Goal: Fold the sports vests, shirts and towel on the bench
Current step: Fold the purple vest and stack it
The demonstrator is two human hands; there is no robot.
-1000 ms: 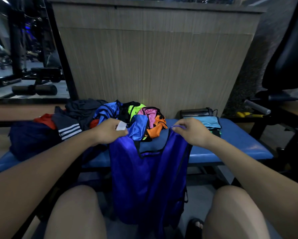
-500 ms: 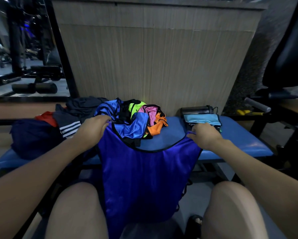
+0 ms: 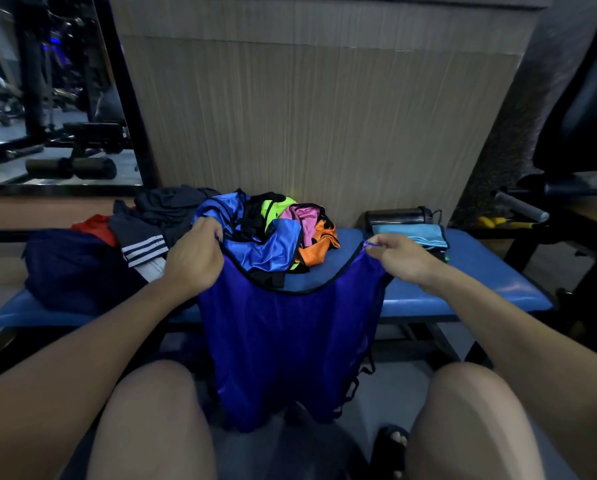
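Observation:
A shiny blue sports vest (image 3: 286, 348) with black trim hangs spread out over the front edge of the blue padded bench (image 3: 491, 289), reaching down between my knees. My left hand (image 3: 195, 259) pinches its left shoulder strap and my right hand (image 3: 399, 256) pinches its right one. Just behind the vest's neckline lies a crumpled heap of vests (image 3: 276, 237) in blue, black, neon green, pink and orange. A folded light blue towel (image 3: 416, 233) rests on the bench by my right hand.
Dark shirts (image 3: 158, 220), one with white stripes, a red garment (image 3: 94, 226) and a navy bag (image 3: 72, 268) cover the bench's left part. A black bottle (image 3: 395, 214) lies behind the towel against the wood-panelled wall. Gym equipment (image 3: 567, 209) stands at the right, a mirror at the left.
The vest went from bunched and narrow to stretched wide as my hands moved apart along the bench edge. In the last half second both hands lifted slightly, holding the straps taut.

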